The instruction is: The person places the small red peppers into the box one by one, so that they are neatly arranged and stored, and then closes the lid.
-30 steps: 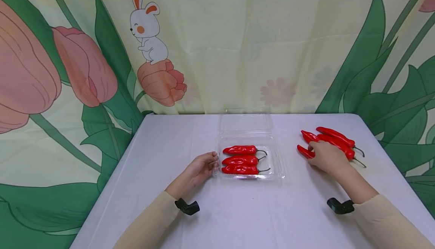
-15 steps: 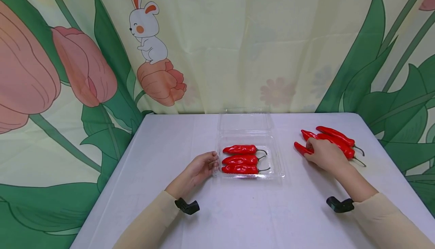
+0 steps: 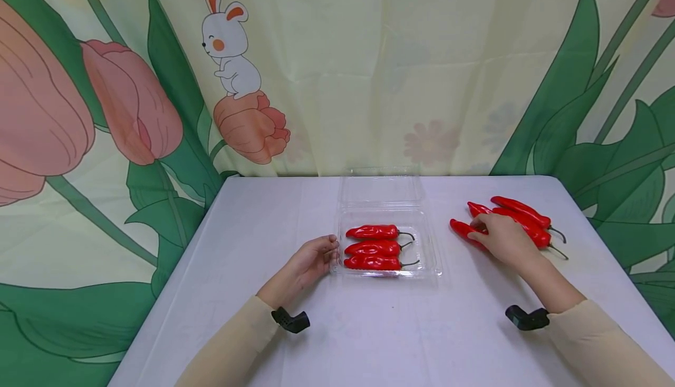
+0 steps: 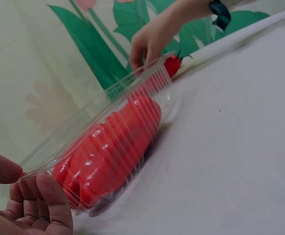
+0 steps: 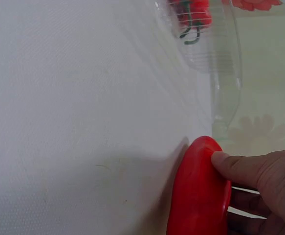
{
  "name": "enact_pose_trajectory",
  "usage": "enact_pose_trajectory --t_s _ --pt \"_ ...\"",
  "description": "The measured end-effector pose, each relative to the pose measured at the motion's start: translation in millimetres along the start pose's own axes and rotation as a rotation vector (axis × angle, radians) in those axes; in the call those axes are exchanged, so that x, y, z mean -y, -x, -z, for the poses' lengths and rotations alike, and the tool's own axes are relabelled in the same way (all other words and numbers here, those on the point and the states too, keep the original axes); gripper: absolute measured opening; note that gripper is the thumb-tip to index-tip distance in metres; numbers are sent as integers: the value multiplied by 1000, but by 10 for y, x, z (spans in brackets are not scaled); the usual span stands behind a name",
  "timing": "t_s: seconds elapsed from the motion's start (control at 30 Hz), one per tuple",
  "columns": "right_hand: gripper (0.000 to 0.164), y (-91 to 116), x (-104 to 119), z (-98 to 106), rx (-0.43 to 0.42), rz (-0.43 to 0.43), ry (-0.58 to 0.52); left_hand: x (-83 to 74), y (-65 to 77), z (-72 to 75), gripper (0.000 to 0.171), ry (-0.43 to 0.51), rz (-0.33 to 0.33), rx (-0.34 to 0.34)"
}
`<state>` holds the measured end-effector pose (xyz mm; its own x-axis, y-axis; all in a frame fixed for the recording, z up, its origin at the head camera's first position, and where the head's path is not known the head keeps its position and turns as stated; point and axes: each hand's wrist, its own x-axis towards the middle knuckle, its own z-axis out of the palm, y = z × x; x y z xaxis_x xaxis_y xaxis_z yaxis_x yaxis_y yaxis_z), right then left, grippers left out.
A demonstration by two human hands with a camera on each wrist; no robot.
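My left hand (image 3: 315,258) pinches the left rim of a clear plastic clamshell box (image 3: 429,258), thumb above and fingers under the edge. Three red chili peppers (image 3: 373,248) lie side by side in the box, stems to the right. At the right, my right hand (image 3: 506,240) holds another red pepper (image 3: 464,231) between thumb and fingers; its tip points left toward the box. In the right wrist view the thumb presses on this red pepper (image 5: 197,191). The palm hides its stem end in the head view.
Beyond my right hand lie more red peppers (image 3: 522,210), stems to the right. The box's lid (image 3: 381,190) is laid back toward the printed curtain (image 3: 343,82) at the table's far edge. A white cloth covers the table (image 3: 369,334).
The pepper in my right hand has shifted left and slightly away, with more of its front end showing past the fingers. My left hand and the box have stayed put.
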<state>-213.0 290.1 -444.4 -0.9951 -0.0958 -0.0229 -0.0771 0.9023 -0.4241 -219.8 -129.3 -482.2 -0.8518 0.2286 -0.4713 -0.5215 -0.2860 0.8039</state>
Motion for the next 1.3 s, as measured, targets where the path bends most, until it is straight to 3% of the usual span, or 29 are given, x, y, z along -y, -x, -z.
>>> enact_pose_trajectory --t_s 0.3,0.73,0.93,1.3 --pt "47 -9 122 32 77 -23 -148 4 2 -1 27 -14 -3 3" --pt "56 -39 151 89 73 -51 -178 -7 -9 -8 23 -13 2 4" --pt "62 -47 162 133 73 -79 -189 5 -6 15 20 1 1 37" --pt "59 -80 202 182 101 -96 -222 0 2 21 20 8 5 40"
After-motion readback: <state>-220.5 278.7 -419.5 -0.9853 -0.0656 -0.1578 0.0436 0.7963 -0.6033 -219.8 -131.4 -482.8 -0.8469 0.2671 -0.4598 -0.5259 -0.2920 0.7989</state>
